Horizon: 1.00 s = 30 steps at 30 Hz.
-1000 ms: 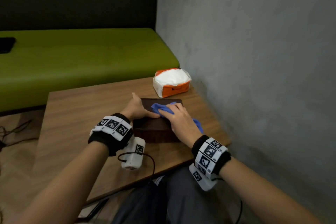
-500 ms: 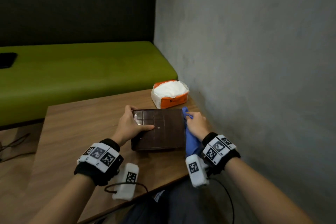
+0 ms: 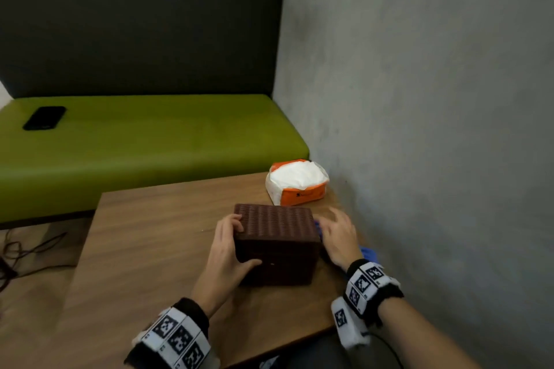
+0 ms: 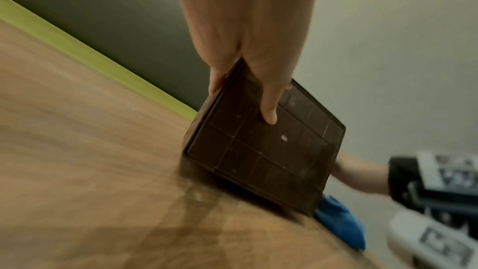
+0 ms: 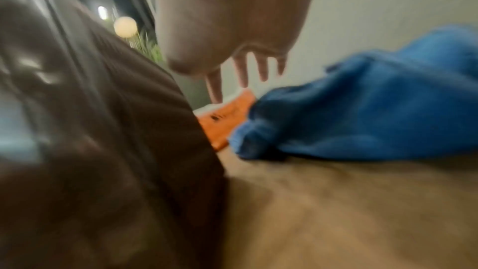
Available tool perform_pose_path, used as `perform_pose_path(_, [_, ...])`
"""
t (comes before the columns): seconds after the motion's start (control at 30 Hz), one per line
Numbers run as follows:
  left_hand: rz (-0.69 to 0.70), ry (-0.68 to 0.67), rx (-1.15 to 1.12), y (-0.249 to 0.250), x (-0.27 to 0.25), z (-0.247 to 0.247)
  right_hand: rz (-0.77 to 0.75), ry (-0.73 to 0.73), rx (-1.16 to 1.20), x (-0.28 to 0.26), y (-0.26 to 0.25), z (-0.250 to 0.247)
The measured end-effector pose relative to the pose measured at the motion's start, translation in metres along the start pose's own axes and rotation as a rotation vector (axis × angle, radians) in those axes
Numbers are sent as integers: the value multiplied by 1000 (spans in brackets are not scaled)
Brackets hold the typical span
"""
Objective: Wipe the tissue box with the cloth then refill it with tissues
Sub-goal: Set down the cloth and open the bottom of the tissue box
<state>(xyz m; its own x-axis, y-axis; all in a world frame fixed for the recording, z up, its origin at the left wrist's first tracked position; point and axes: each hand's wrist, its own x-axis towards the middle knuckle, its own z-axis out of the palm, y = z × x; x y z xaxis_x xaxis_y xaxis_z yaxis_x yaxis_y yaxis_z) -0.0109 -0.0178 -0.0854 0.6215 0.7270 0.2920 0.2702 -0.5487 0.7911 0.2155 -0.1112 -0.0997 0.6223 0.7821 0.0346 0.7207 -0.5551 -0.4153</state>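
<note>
Now the left hand (image 3: 229, 252) grips the dark brown woven-textured plastic tissue box (image 3: 277, 241) from its nine o'clock side: the fingers curl over the box's upper left edge and the thumb presses flat on the face turned toward the person, which the left wrist view shows as a smooth panel ruled into squares (image 4: 269, 146). That box stands on the wood-grain worktop (image 3: 150, 249), tipped so that its patterned side faces up. At the box's three o'clock the right hand (image 3: 337, 237) hangs spread, fingers apart and straight, holding nothing; the right wrist view shows its fingertips (image 5: 243, 81) clear of the box wall, and whether the palm touches anything cannot be told. Just under and beside that hand lies the crumpled blue cloth (image 5: 362, 109), on the worktop against the box's right lower corner, where a fold of it also peeps out in the left wrist view (image 4: 341, 222). Farther out, at twelve to one o'clock from the box and near the grey wall (image 3: 434, 99), sits the opened orange and white soft pack of white tissues (image 3: 296, 183), apart from the box. Beyond the worktop runs a green padded bench seat (image 3: 150, 141) with a dark backrest, and a black phone (image 3: 44, 118) lies on it at ten o'clock.
</note>
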Motion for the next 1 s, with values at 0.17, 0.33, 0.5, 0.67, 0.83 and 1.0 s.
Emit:
perform_pose_path(0.17, [-93,5,-199,-4,-4,-3,116,-155,305,-5,-40,-28])
perform_pose_path(0.33, [-518,-89,-401,-1,31,-3,138,-338,304,0,-43,-27])
perform_pose_path(0.5, [-206,40,-445,1,40,-9,-91,-58,428,-5,-48,-42])
perform_pose_path(0.67, [-119,46,-399,-15,9,7,-366,-37,310,-21,-49,-28])
perform_pose_path(0.83, [-72,-22,-310,-41,-5,23,-462,-62,212,-34,-29,0])
perform_pose_path(1.0, [-64,-86,-225,-51,2,26,-541,-49,102,-36,-20,11])
